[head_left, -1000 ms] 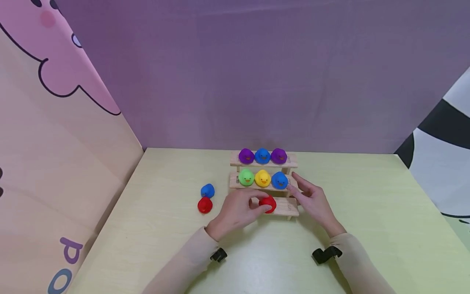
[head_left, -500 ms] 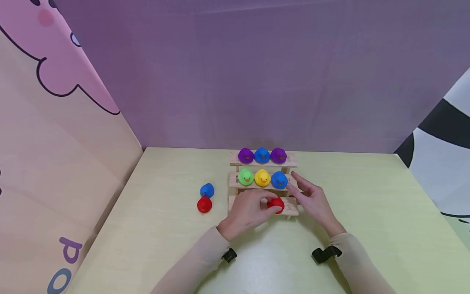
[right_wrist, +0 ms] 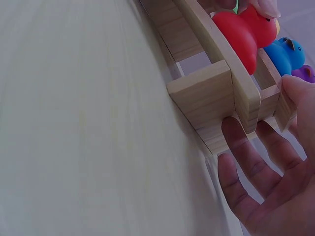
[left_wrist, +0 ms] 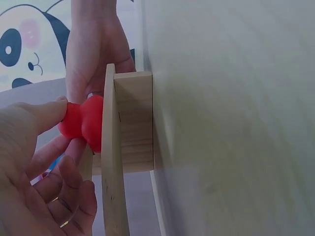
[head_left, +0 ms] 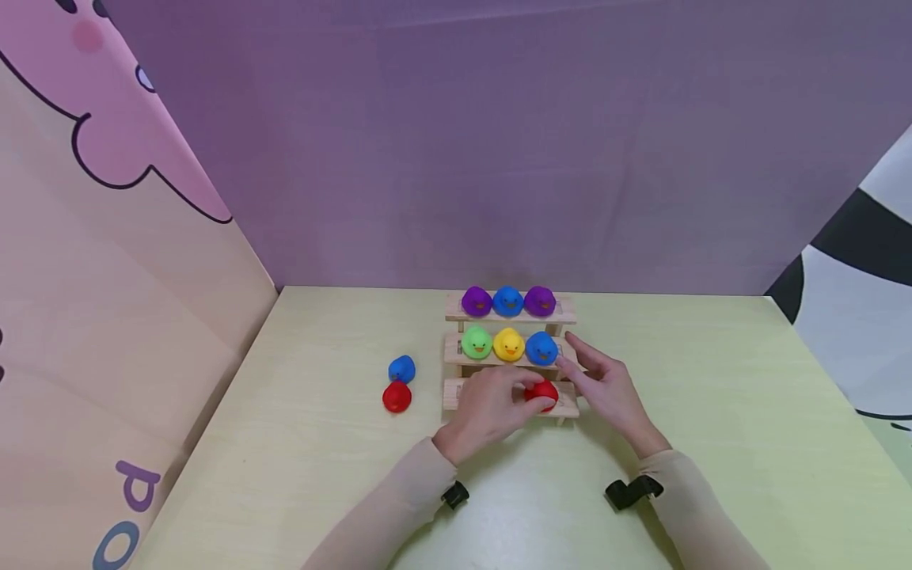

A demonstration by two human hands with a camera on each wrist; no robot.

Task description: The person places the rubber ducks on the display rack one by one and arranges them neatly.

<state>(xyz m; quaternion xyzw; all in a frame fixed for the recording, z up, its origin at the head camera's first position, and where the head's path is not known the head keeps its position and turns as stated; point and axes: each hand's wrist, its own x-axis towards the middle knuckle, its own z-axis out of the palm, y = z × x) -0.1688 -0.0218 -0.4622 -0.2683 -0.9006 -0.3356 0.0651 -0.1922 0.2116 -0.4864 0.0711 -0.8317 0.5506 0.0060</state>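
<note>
My left hand pinches a red rubber duck between thumb and fingers. The duck's base is against the bottom shelf of a three-tier wooden stand, near the shelf's right end. At the stand's right side is my right hand, its fingers touching the wooden end. The right thumb lies close to a blue duck on the middle shelf. Left of that blue duck sit a yellow duck and a green duck. My left hand hides part of the bottom shelf.
On the top shelf stand a purple duck, a blue duck and another purple duck. Left of the stand, a blue duck and a red duck lie on the table. Behind rises a purple wall.
My left hand has slid the red duck rightward along the bottom shelf, from its middle toward its right end. The right hand has stayed at the stand's side.
</note>
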